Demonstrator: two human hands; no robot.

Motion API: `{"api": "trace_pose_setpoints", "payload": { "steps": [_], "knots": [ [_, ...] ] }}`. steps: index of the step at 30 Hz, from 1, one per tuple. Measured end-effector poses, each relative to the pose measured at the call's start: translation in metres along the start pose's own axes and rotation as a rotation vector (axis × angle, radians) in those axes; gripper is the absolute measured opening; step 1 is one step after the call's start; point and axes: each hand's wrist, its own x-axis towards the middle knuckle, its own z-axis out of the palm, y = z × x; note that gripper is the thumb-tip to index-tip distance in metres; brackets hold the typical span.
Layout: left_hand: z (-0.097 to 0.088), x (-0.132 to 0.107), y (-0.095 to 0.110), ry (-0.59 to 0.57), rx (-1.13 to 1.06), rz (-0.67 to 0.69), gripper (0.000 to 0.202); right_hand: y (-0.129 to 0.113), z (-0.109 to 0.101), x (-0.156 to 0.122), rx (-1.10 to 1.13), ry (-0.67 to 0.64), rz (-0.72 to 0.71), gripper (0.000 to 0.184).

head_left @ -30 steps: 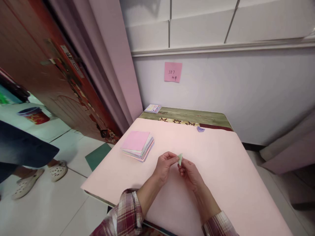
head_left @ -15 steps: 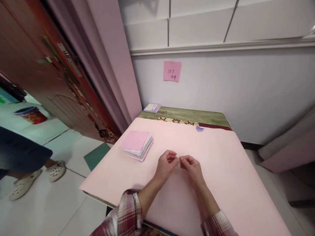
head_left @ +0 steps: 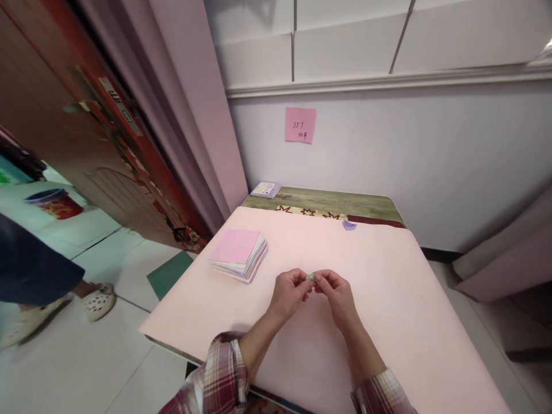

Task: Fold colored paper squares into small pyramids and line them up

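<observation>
Between the fingertips of both hands is a small piece of folded green paper, mostly covered by the fingers. My left hand pinches it from the left, thumb against the fingers. From the right, my right hand grips it the same way. Both hands are held over the pink-covered table. To their left lies a stack of square coloured papers, a pink sheet on top. A small folded purple paper piece rests near the far edge of the pink cover.
A small printed pad lies at the table's far left corner. On the wall is a pink note. A person's legs in clogs show at left, near a red door and a bucket.
The fingers have shifted slightly, and more of the green paper now shows between them. At left, the person's legs have moved a little to the left.
</observation>
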Motion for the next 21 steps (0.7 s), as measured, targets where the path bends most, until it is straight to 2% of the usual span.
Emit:
{"api": "trace_pose_setpoints", "payload": {
  "steps": [9,13,16,21],
  "knots": [
    [0.0012,-0.0024,-0.0053,-0.011,0.018,0.046,0.024,0.0044,0.0018,-0.0001,-0.069,0.028,-0.087,0.024],
    [0.0014,-0.0001,-0.0041,-0.044,-0.071,-0.002,0.027,0.0050,0.0014,0.0019,-0.025,0.084,-0.037,0.025],
    [0.0006,0.0008,-0.0024,-0.016,-0.179,-0.021,0.031,0.0029,0.0016,0.0023,0.006,0.121,-0.008,0.029],
    [-0.0013,0.0025,-0.0023,0.026,-0.202,0.020,0.032,0.0001,0.0017,0.0011,0.041,0.081,0.023,0.032]
  ]
}}
